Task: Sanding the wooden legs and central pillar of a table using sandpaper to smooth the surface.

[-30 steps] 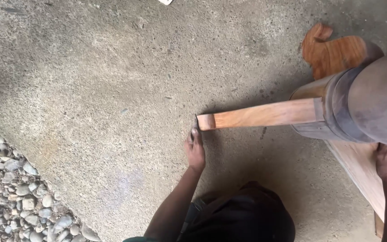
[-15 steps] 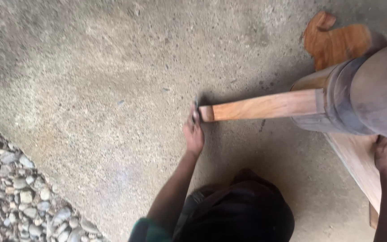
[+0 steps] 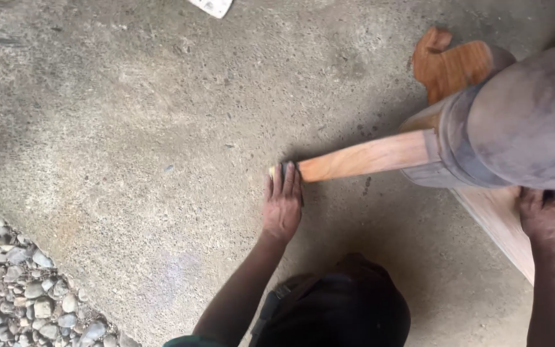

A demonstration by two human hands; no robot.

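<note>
A tapered, light-brown wooden leg point(image 3: 367, 157) sticks out to the left from a wooden furniture piece lying on the concrete floor. My left hand point(image 3: 282, 207) lies with its fingers flat against the leg's free end, pressing a small pad there; only a yellowish edge of the pad point(image 3: 272, 171) shows. My right hand point(image 3: 550, 222) grips the edge of the piece's wooden board point(image 3: 496, 218) at the right. A big rounded grey-brown form point(image 3: 528, 119), probably my knee, covers the place where leg and board meet.
A carved reddish wooden part point(image 3: 451, 64) rises behind the grey form. Loose river pebbles point(image 3: 14, 283) fill the lower left corner. A white scrap point(image 3: 211, 6) lies at the top edge. My dark-clothed knee point(image 3: 342, 308) is at the bottom.
My left hand has gone from a pinch beside the leg's tip to flat fingers laid over its end. The view has shifted a little, and the right hand shows more.
</note>
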